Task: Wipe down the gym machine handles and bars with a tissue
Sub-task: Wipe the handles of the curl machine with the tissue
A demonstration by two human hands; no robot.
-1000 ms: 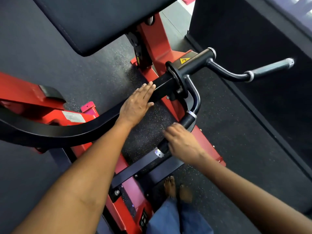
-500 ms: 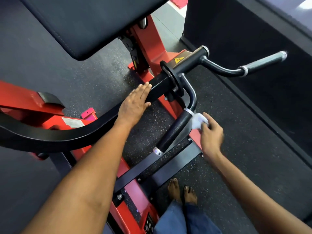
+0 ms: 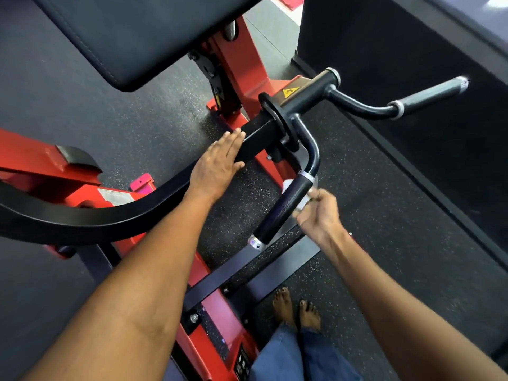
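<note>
A black curved arm (image 3: pixel 90 215) of a red gym machine runs across the middle of the head view. My left hand (image 3: pixel 217 166) rests flat on it with straight fingers. The near handle (image 3: pixel 286 207) is a black grip with silver end rings, slanting down to the left. My right hand (image 3: pixel 319 215) is at its right side, blurred, its fingers curled round a white tissue (image 3: pixel 303 203) held against the grip. A bit of white tissue (image 3: pixel 287 185) also shows at the grip's left. The far handle (image 3: pixel 431 92) sticks out at upper right, untouched.
A black padded rest (image 3: pixel 132 34) hangs over the top left. The red frame post (image 3: pixel 242 67) stands behind the arm. A dark wall or panel (image 3: pixel 412 50) fills the right. My bare feet (image 3: pixel 297 309) stand on speckled rubber floor beside the black base bars (image 3: pixel 247 273).
My right hand came off the lower end of the near grip, swung out to its right with the tissue, and now sits lower against the grip's side. The left hand stayed flat on the arm.
</note>
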